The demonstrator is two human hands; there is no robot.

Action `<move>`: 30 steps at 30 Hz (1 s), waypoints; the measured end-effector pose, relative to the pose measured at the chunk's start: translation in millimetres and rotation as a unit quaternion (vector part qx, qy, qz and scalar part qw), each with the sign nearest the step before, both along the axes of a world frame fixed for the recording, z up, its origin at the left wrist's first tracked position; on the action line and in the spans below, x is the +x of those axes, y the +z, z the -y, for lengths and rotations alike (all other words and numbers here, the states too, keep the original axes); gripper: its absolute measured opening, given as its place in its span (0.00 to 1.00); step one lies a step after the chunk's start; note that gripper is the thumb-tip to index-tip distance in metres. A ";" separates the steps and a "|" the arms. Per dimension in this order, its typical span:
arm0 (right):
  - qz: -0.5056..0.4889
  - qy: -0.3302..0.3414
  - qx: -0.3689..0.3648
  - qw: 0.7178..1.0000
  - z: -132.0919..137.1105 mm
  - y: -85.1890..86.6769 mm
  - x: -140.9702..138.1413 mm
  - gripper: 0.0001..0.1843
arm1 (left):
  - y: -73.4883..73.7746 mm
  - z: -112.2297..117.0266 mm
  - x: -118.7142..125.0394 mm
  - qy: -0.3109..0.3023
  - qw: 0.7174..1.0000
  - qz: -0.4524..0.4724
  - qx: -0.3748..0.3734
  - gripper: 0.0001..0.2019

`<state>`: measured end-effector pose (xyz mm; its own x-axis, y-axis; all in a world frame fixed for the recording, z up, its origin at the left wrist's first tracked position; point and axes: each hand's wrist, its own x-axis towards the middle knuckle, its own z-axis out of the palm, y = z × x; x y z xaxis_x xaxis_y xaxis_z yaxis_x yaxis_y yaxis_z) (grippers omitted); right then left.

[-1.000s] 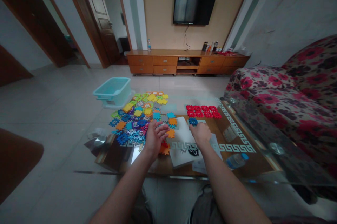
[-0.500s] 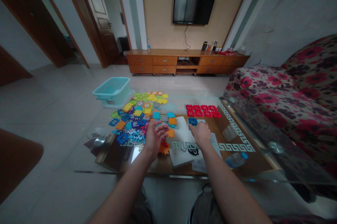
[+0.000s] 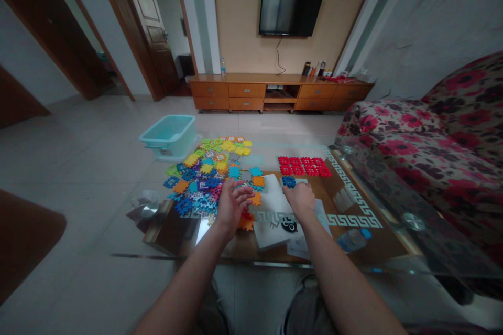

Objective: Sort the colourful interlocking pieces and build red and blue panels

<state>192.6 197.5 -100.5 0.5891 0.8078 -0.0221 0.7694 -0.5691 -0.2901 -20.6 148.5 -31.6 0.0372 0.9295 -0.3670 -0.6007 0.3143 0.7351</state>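
Observation:
My left hand (image 3: 231, 203) hovers at the right edge of a mixed heap of plastic interlocking tiles (image 3: 202, 170), its fingers spread and slightly curled, with nothing in them. Orange tiles (image 3: 258, 181) lie just beyond its fingertips. My right hand (image 3: 300, 197) is closed, its fingertips at the near edge of a dark blue interlocking tile (image 3: 288, 182); the grip itself is partly hidden by the hand. Red interlocking tiles (image 3: 302, 165) lie in neat rows behind the blue one.
A glass table (image 3: 236, 261) holds everything. White papers or a box (image 3: 271, 235) sit between my forearms, and a water bottle (image 3: 353, 239) lies at the right. A turquoise tub (image 3: 168, 133) stands beyond the heap, left. A flowered sofa (image 3: 408, 130) borders the right side.

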 end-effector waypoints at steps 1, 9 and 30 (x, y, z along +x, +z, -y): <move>0.000 -0.002 -0.001 1.000 -0.2 -0.1 0.0 0.29 | -0.2 -0.1 -0.1 -0.001 1.000 0.000 0.001 0.18; 0.002 0.004 0.000 1.000 -0.1 -0.4 0.1 0.29 | -2.4 -0.8 -1.0 -0.005 1.000 0.006 0.003 0.18; 0.004 0.000 0.001 1.000 -3.0 -4.6 0.8 0.28 | -1.7 -0.7 -0.8 -0.009 1.000 0.010 0.008 0.19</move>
<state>193.4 200.5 -105.1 0.5893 0.8078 -0.0162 0.7714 -0.5685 -0.2858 -21.4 149.1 -33.3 0.0611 0.9343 -0.3511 -0.6092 0.3135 0.7284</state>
